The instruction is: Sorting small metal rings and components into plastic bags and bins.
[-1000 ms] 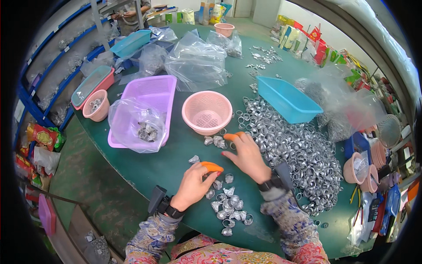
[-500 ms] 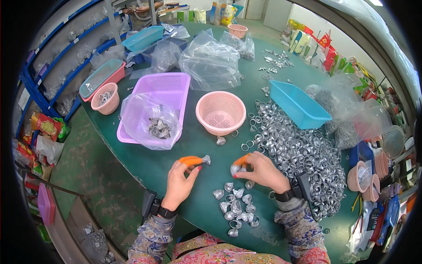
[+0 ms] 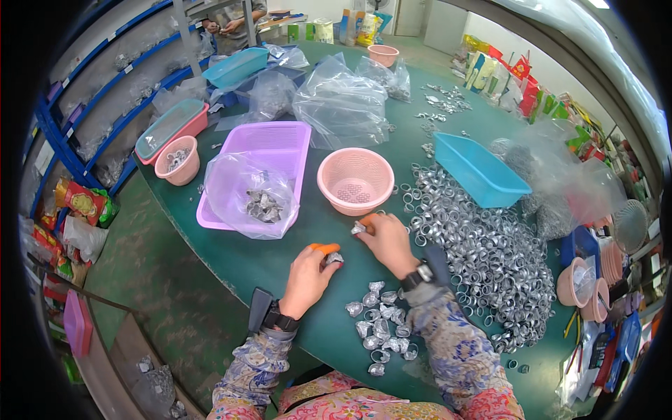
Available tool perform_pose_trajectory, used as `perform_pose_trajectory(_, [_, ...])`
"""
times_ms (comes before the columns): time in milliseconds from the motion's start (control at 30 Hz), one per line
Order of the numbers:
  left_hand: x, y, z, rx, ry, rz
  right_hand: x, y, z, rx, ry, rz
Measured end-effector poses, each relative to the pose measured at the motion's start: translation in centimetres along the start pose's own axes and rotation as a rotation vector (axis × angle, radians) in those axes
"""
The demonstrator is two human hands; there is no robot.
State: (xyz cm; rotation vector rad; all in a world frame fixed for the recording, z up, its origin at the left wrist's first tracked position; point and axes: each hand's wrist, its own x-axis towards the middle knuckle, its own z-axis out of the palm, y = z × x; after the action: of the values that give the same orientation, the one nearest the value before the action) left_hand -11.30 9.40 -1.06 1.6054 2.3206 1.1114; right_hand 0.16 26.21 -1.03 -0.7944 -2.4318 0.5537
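Note:
My left hand [image 3: 306, 278], with orange finger covers, pinches a silver metal ring with a crumpled-looking top [image 3: 334, 258] above the green table. Just in front of the pink basket, my right hand [image 3: 389, 242] has its thumb and orange-covered finger closed on a similar silver ring [image 3: 358, 228]. Between my forearms lies a small cluster of such silver rings [image 3: 381, 329]. A large heap of plain silver rings [image 3: 483, 259] spreads to the right of my right hand. The round pink basket [image 3: 355, 158] has a perforated bottom.
A purple tray [image 3: 303, 140] holds a clear bag [image 3: 231, 183] of silver pieces at left. A blue tray [image 3: 479, 168] rests against the heap's far side. Further back lie clear plastic bags [image 3: 339, 101]. Blue shelving [image 3: 56, 140] stands left; another person's hands [image 3: 227, 26] show far off.
My right hand has moved forward from above the cluster to the single ring by the pink basket and closed on it. My left hand has shifted slightly right, still holding its ring.

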Motion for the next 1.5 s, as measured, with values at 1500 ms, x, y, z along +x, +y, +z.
perform_pose_trajectory(1500, [-6.8,4.0,-0.6,-1.122,-0.190,-0.404,-16.6,-2.4,-10.0,0.010,-0.211,-0.233])
